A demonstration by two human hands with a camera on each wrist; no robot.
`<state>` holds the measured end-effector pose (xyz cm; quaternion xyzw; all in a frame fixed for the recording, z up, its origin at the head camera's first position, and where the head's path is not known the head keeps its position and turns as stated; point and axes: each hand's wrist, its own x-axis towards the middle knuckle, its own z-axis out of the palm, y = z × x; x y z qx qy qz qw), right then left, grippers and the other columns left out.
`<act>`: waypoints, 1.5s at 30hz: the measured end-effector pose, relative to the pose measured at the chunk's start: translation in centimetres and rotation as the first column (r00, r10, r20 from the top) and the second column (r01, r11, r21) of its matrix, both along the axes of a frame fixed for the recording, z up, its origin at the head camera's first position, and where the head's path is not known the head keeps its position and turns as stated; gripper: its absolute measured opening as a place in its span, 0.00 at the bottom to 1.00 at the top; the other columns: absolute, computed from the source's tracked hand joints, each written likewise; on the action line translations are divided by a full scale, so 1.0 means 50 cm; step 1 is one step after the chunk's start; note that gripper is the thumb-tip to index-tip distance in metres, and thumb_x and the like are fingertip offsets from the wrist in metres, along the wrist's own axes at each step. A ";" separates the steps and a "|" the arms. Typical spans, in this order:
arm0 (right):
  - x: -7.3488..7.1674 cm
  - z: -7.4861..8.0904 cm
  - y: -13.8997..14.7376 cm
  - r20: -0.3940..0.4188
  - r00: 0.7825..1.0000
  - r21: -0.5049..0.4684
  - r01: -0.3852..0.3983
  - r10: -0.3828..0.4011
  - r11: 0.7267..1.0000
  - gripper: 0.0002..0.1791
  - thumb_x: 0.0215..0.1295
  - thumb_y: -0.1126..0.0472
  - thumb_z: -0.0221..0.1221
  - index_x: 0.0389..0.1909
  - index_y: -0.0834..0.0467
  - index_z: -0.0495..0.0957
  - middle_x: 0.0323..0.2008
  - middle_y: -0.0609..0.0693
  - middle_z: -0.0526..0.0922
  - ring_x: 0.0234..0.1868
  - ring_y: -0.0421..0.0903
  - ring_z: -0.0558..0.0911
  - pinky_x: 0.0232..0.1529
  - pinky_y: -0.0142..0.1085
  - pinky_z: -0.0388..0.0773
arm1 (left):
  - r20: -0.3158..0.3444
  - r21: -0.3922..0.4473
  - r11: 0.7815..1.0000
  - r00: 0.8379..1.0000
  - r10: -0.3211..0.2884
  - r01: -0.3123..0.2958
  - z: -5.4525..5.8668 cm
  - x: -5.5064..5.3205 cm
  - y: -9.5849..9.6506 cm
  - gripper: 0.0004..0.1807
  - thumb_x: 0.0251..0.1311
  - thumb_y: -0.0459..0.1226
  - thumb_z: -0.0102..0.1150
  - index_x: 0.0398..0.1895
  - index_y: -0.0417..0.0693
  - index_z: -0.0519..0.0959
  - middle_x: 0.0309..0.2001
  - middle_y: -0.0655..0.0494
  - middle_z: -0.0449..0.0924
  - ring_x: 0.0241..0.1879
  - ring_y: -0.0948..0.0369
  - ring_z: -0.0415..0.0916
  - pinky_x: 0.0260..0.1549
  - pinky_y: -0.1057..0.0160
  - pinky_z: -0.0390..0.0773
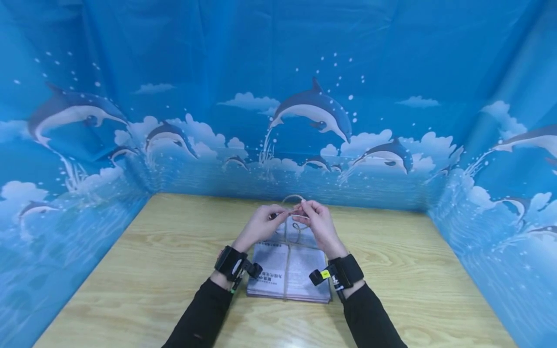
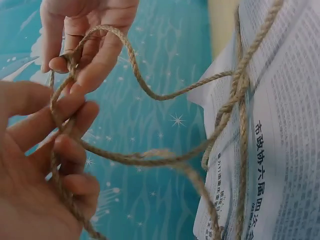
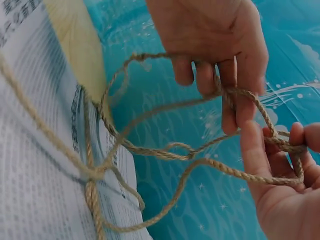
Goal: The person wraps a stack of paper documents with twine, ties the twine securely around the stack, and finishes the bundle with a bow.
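Observation:
A stack of newspapers [image 1: 265, 266] lies on the table, with brown twine [image 1: 286, 270] running across it lengthwise and crosswise. Beyond the twine's crossing, both hands are raised close together over the far end of the stack. My left hand [image 1: 266, 223] holds the twine, which runs across its curled fingers in the left wrist view. Between thumb and fingers, my right hand [image 1: 321, 226] pinches a twine loop [image 2: 75, 55]. Loose strands [image 3: 165, 152] sag from both hands down to the crossing on the printed sheets [image 3: 45, 130].
The stack sits on a wood-grain table [image 1: 391, 270]. A blue dolphin-print curtain [image 1: 243, 58] closes off the back and both sides. Each wrist wears a black band with a small camera, and dark sleeves [image 1: 202, 309] cover the forearms.

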<state>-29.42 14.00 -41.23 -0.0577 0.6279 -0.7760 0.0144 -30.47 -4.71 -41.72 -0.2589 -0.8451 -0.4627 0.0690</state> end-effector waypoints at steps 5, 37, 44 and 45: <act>-0.005 0.001 0.011 0.025 1.000 -0.046 0.003 -0.002 0.999 0.15 0.76 0.54 0.50 0.34 0.61 0.72 0.39 0.50 0.82 0.44 0.45 0.85 0.50 0.40 0.82 | -0.056 0.158 0.974 0.984 0.172 -0.161 0.002 -0.007 -0.017 0.11 0.70 0.40 0.55 0.44 0.48 0.86 0.41 0.52 0.86 0.37 0.59 0.75 0.35 0.63 0.71; -0.023 -0.028 0.157 0.137 0.991 -0.016 0.016 -0.013 1.000 0.15 0.77 0.50 0.48 0.35 0.57 0.73 0.26 0.45 0.76 0.35 0.42 0.83 0.45 0.38 0.82 | 0.174 -0.088 0.888 0.870 0.461 -0.452 -0.066 -0.060 -0.269 0.16 0.70 0.45 0.55 0.43 0.41 0.84 0.34 0.41 0.83 0.19 0.60 0.67 0.21 0.63 0.67; -0.036 -0.059 0.225 0.144 0.989 0.405 -0.022 -0.040 0.914 0.20 0.77 0.53 0.48 0.50 0.67 0.74 0.26 0.45 0.78 0.36 0.44 0.84 0.42 0.39 0.83 | 0.203 -0.307 0.866 0.862 0.465 -0.395 -0.088 -0.055 -0.299 0.21 0.70 0.43 0.53 0.19 0.42 0.75 0.15 0.56 0.66 0.16 0.61 0.60 0.17 0.64 0.62; -0.037 -0.063 0.231 0.148 0.988 0.448 -0.038 -0.032 0.893 0.21 0.77 0.54 0.47 0.52 0.69 0.74 0.26 0.45 0.79 0.35 0.43 0.84 0.41 0.39 0.83 | 0.213 -0.328 0.864 0.861 0.462 -0.383 -0.092 -0.056 -0.303 0.22 0.70 0.43 0.54 0.16 0.44 0.70 0.14 0.58 0.61 0.15 0.61 0.58 0.16 0.64 0.60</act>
